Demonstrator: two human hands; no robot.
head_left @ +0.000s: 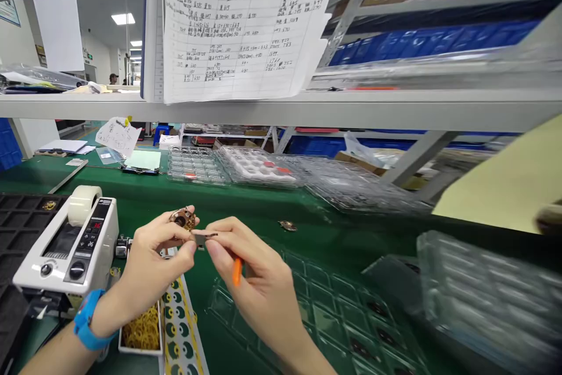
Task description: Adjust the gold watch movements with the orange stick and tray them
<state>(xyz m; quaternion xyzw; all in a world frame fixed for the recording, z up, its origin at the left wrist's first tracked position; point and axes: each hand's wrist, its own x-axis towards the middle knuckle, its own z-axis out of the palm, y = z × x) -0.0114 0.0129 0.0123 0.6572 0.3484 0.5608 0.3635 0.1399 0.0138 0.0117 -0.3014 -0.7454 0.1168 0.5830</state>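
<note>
My left hand (160, 252) is closed, gripping a round copper-coloured part (183, 219) with a dark hole and small metal fittings between thumb and fingers. Close beside it, my right hand (252, 269) pinches a small flat strip (202, 236) with a dark end, which meets the left fingertips. An orange tool handle (237, 271) pokes out from under the right fingers; the rest of that tool is hidden. Another small round metal part (287, 226) lies on the green mat (246, 208) beyond my right hand.
A white tape dispenser (83, 246) stands left. Below my hands are a white box of yellow bands (143, 328) and a sheet of stickers (181, 328). Clear compartment trays (325, 299) lie right, more (263, 165) at the back. A shelf beam (263, 110) crosses above.
</note>
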